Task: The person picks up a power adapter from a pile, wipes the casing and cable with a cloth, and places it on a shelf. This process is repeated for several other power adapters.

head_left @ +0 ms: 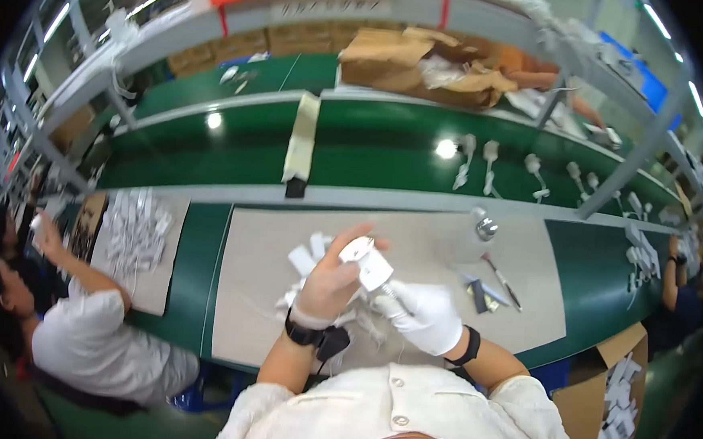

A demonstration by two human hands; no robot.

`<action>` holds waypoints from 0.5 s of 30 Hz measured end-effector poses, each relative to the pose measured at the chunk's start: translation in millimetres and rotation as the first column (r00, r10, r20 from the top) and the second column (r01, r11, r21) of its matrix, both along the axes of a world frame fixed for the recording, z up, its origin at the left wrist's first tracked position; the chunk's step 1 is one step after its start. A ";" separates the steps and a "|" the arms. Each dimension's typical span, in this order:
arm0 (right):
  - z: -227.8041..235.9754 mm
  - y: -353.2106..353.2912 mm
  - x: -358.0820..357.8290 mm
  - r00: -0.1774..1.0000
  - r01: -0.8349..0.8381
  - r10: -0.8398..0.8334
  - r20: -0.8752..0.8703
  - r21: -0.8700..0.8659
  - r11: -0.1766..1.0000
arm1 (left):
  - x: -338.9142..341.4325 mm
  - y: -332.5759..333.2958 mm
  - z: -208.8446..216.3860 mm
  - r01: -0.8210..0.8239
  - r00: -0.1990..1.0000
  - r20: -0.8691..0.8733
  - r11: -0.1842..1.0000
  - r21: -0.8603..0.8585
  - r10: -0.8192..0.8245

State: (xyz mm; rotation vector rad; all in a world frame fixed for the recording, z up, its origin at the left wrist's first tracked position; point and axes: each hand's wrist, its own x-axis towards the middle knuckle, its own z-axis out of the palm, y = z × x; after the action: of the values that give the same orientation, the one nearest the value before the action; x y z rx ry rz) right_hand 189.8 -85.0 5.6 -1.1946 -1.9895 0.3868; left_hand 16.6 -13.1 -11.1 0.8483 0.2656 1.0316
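Note:
Over the beige mat (510, 253) in front of me, my left hand (325, 286) is closed around a white boxy plastic device (376, 269) with a rounded end. My right hand (430, 317), in a white glove, grips the pale ribbed cord or neck (393, 299) at the device's lower end. Slight blur hides its exact form. Beside and under my left hand lie several white plastic pieces (302, 260), partly covered by my hands and wrists.
A pen (502, 282), small dark and yellow pieces (480, 296) and a shiny metal-and-clear object (485, 225) lie on the mat. Beyond runs a green conveyor (380, 141) carrying corded white devices (490, 165). A carton (598, 403) stands right; a co-worker (91, 332) sits left.

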 end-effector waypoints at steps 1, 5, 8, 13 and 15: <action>2.8 -1.2 1.0 0.998 0.018 -0.018 0.053 0.009 1.000 | -0.6 -0.4 -2.4 0.064 0.996 0.059 0.998 -0.008 -0.063; 1.4 -3.8 -4.1 0.994 0.035 -0.045 0.099 0.104 0.994 | -3.3 1.6 -14.7 0.158 0.977 0.151 0.986 -0.047 -0.150; -6.7 -6.3 -10.2 0.994 0.092 -0.089 -0.062 0.053 0.994 | -0.3 -1.9 -14.2 0.119 0.986 0.125 0.991 -0.061 -0.110; 0.4 2.6 6.5 0.763 -0.178 -0.265 -0.590 -0.585 0.791 | 8.7 -8.5 -1.0 -0.013 1.000 -0.028 0.999 -0.051 0.011; 2.1 2.8 14.7 0.663 -0.362 -0.363 -0.655 -0.704 0.610 | 6.8 -3.5 -8.0 0.009 0.993 -0.113 0.997 -0.075 -0.018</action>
State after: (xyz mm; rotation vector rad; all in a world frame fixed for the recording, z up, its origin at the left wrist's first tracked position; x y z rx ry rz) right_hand 204.6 -82.2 7.7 -1.2066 -0.9977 1.6495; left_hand 23.4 -16.7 -19.1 0.8414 0.3915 0.9568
